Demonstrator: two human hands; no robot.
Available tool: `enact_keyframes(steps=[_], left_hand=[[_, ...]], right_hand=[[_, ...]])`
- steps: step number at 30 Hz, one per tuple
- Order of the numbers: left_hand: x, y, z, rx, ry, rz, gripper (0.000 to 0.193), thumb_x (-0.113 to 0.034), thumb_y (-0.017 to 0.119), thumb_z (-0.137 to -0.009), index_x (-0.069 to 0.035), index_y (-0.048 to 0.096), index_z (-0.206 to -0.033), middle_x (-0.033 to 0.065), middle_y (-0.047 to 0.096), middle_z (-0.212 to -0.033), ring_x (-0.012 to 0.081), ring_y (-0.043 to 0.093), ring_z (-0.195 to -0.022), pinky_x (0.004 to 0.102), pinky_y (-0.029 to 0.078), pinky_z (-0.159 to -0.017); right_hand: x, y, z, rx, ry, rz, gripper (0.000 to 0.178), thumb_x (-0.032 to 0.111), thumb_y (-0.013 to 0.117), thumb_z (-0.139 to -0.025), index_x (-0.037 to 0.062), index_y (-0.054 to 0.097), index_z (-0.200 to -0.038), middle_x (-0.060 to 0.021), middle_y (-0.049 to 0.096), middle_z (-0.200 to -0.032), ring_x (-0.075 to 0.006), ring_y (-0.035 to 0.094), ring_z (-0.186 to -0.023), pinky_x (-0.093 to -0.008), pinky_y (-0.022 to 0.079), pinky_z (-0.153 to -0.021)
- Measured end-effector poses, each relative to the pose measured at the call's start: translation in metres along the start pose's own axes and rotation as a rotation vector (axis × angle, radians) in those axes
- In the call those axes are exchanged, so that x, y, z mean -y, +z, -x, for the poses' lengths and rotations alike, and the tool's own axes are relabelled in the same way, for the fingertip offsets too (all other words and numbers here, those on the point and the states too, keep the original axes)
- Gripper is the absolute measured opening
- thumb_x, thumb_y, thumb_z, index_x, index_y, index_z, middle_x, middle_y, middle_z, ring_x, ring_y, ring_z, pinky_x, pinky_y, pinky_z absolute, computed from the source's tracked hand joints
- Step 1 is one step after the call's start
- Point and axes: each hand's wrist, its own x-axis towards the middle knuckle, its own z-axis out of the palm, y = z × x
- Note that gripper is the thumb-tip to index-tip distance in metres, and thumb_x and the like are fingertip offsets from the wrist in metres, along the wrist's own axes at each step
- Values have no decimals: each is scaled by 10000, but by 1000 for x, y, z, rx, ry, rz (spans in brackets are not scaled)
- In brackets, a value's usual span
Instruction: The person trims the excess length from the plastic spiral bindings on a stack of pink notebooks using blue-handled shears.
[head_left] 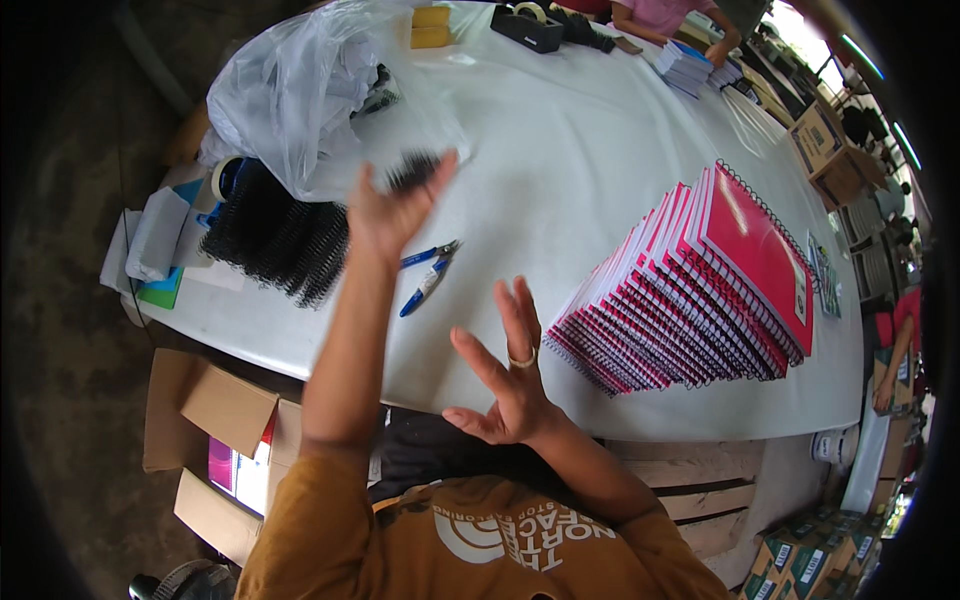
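My left hand (395,215) is raised over the table beside a clear plastic bag (290,90), its thumb and fingers apart and blurred by motion. A small dark bristly bundle, seemingly black spiral binding coils (412,172), shows between them, blurred too; whether it is gripped I cannot tell. Below and left lies a larger heap of black coils (285,235). My right hand (510,395), wearing a ring, hovers near the table's front edge with fingers spread and nothing in them. To its right stands a tall stack of pink spiral notebooks (700,270). Blue-handled pliers (425,255) and a blue-and-white pen (425,287) lie between.
A tape dispenser (527,27) and yellow blocks (430,27) sit at the far edge. White wrapped bundles (157,235) lie at the left. An opened carton (225,410) stands below the table's left side. Across the table, another person's hand (718,53) is by stacked books (685,68).
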Motion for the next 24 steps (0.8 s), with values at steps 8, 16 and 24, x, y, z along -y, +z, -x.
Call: enact_keyframes(steps=[8,16,24], left_hand=[[-11,-51,31,-2,383,-2456,874,-496,581,-813,-10,169,-1411,236,191,-1455,420,274,-1297,551,315,-981],[38,-121,96,-290,806,-2723,587,-306,541,-890,25,346,-1333,197,491,-1129,338,452,-1038,504,362,-829],[107,0,134,286,-304,-709,515,-411,485,-896,14,414,-1177,129,510,-966,194,516,-769,287,435,-726]], right_hand=[[63,-118,-25,-220,-364,777,221,256,546,-817,169,607,-1012,-26,588,-1159,-329,422,-1193,-507,189,-1066],[61,-153,-64,-114,204,979,347,67,671,-752,71,646,-1098,-73,627,-1136,-195,552,-1101,-349,331,-995],[58,-144,-71,-292,216,971,200,55,699,-722,73,713,-920,-61,689,-952,-178,622,-943,-310,418,-876]])
